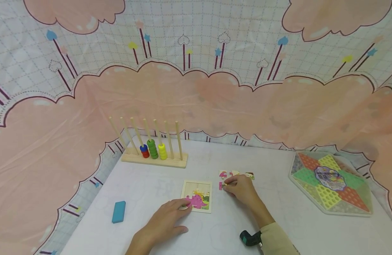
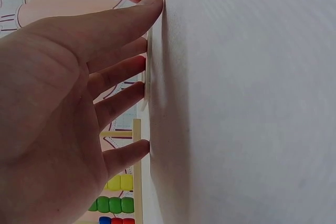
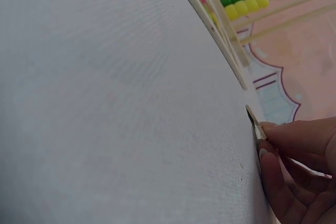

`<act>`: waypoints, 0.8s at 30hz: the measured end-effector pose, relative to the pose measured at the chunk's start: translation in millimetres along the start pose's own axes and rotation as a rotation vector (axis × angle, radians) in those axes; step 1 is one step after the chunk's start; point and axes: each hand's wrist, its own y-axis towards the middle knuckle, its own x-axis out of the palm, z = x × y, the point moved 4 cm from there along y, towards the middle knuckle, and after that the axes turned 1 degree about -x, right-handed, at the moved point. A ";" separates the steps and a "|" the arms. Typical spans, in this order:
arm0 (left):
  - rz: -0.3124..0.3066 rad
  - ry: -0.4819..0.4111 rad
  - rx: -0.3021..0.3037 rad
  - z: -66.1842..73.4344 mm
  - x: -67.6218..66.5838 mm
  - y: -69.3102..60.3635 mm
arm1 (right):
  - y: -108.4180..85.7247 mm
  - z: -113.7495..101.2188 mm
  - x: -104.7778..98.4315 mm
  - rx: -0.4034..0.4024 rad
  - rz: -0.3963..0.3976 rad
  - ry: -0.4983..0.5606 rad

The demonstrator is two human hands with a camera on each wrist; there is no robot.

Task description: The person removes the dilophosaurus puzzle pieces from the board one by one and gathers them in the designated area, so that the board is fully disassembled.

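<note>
The shallow wooden puzzle tray [image 1: 191, 187] lies flat on the desk [image 1: 97, 226], a little near of the middle. Pink dinosaur pieces [image 1: 198, 202] fill its near part, with yellow and green at their far right; the far left part shows pale bare wood. The left hand [image 1: 167, 217] rests at the tray's near left corner, its fingers spread apart and the foremost tips on the tray's edge and the pink picture, the thumb held away from them.

Right of the tray, the right hand [image 1: 242, 187] has its thumb and fingers clamped on a small thin puzzle piece [image 3: 255, 123], which is tilted just at the desk surface; its printed face is hard to make out. On the far side of that hand lie loose puzzle pieces [image 1: 223, 174] in a row, the rightmost partly behind the hand.

Beside the right sleeve [image 1: 277, 238], at the near edge, is a small black object [image 1: 249, 238]. A blue block [image 1: 118, 211] lies well left of the left hand. At the far left stands a wooden rod rack [image 1: 154, 162] with red, blue, green and yellow beads [image 1: 152, 149] on three middle rods. On the right lies a clear hexagonal box [image 1: 331, 184] of coloured parts. A patterned cloth [image 1: 215, 102] hangs behind the desk.
</note>
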 end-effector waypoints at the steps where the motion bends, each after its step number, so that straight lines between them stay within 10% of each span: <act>1: 0.000 0.000 0.000 0.0 -0.1 0.0 | 0.2 0.0 -0.2 -0.003 0.002 -0.005; 24: 0.013 -0.001 0.002 -1.6 1.5 -1.5 | 1.4 1.1 0.9 -0.048 0.029 -0.071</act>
